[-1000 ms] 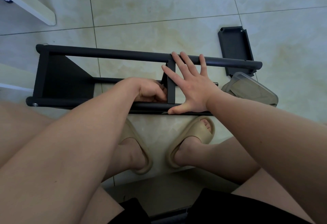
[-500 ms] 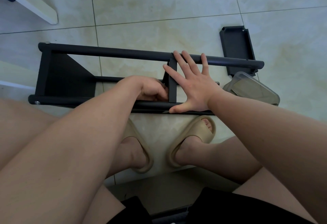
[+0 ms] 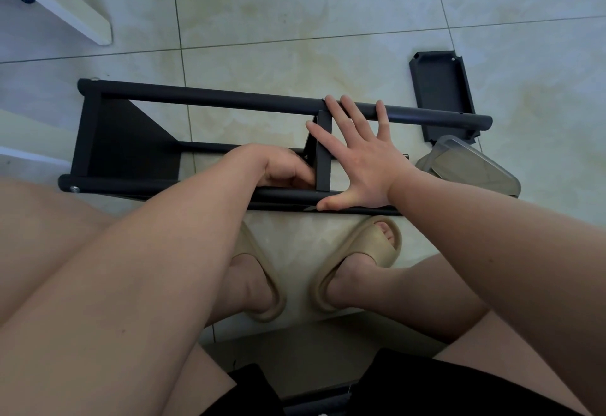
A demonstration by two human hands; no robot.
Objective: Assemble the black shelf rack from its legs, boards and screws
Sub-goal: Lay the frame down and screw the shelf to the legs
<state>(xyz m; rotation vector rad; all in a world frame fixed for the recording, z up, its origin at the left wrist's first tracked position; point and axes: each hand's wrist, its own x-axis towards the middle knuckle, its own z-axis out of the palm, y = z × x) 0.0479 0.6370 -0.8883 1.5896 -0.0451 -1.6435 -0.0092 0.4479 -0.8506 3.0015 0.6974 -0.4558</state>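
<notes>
Arms: bare to the edge of view; no sleeves, watch or rings are seen.
Left hand (image 3: 288,171): bare, ungloved.
Right hand (image 3: 364,166): bare, ungloved.
Legs: bare at knees and shins.
Shorts (image 3: 442,389): black.
Slippers (image 3: 370,251): beige, thick-soled, open-toed, worn on both feet.

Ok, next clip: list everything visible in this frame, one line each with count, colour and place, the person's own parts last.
shelf rack: 1, black, part-built, lying on its side mid-floor
loose board: 1, black, on floor at the rack's right end
plastic bag: 1, clear grey, right of the rack; contents unclear
white furniture: 1, white, top left
floor: pale beige tiles
slippers: 2, tan, on the feet below the rack
left hand: curled at the middle board, grasp hidden
right hand: open, flat, spread across the rack's legs
</notes>
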